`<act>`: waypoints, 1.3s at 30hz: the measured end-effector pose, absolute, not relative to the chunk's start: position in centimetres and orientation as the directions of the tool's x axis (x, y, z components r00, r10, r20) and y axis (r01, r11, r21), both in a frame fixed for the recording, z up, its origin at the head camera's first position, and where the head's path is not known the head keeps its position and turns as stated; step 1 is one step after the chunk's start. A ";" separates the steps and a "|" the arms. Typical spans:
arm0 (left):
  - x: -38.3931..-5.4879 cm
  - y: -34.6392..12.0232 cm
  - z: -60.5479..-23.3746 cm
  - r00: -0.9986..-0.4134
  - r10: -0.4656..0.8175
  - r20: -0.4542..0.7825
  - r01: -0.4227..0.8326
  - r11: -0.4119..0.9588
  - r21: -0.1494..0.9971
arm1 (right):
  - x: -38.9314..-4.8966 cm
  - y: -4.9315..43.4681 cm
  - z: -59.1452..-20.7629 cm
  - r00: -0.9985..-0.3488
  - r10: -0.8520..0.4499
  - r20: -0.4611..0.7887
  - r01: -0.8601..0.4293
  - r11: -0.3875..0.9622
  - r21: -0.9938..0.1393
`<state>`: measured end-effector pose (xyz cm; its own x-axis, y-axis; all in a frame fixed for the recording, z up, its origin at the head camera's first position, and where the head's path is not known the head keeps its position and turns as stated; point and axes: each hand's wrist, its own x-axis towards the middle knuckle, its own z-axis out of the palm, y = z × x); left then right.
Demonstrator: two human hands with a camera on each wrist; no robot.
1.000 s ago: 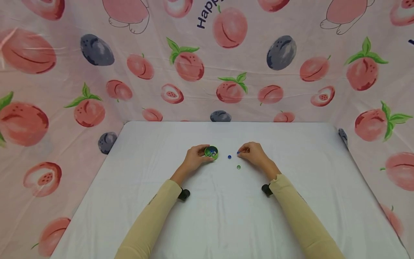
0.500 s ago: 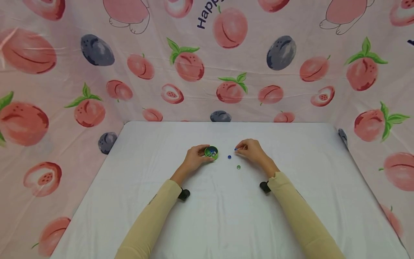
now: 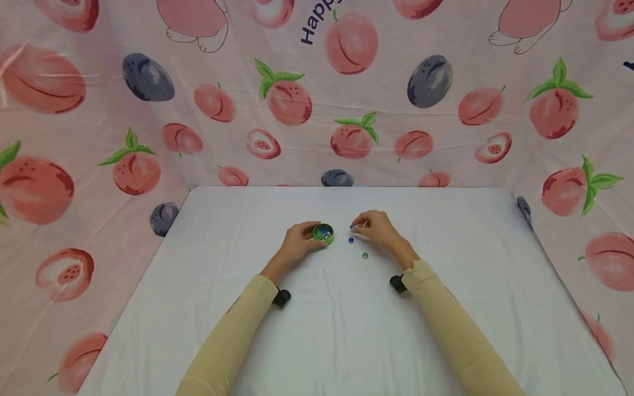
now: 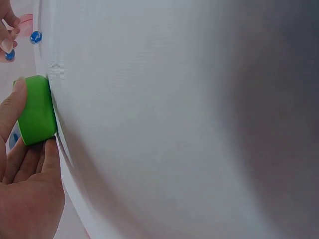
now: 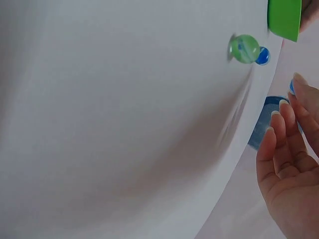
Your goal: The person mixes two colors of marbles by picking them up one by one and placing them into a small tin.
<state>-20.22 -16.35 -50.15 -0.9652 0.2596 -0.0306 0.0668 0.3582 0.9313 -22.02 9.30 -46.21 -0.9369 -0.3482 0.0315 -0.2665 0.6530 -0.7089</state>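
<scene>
My left hand (image 3: 297, 242) grips a small round green bowl (image 4: 38, 110) that stands on the white table, thumb on one side and fingers on the other. Several blue and clear marbles lie inside it in the head view. Between thumb and forefinger, my right hand (image 3: 377, 228) pinches a blue marble (image 5: 292, 87), held above the cloth to the right of the bowl. A second blue marble (image 3: 351, 240) rests on the table just below that hand. Nearer to me lies a green marble (image 5: 244, 49), clear with a swirl inside.
A white cloth covers the table (image 3: 327, 330). Behind it and along both sides hangs a pink curtain (image 3: 302, 148) printed with peaches and dark fruit. A small black camera sits at each wrist.
My right hand has moved left toward the bowl and slightly away from me, carrying the pinched blue marble. The left hand and bowl have stayed in place, as have the two loose marbles.
</scene>
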 end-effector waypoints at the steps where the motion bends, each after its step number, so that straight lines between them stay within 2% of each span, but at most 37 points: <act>1: -20.2 -16.3 -50.1 -0.965 0.260 -0.030 0.067 0.356 0.932 | -22.1 9.1 -46.2 -0.936 -0.350 0.032 -0.268 0.653 -0.708; 17: -20.3 -16.3 -50.1 -0.965 0.261 -0.015 0.081 0.352 0.932 | -22.5 7.0 -46.4 -0.907 -0.413 0.087 -0.350 0.622 -0.700; 39: -20.2 -16.3 -50.1 -0.965 0.261 -0.016 0.079 0.351 0.933 | -22.1 4.8 -46.6 -0.883 -0.459 0.095 -0.387 0.600 -0.701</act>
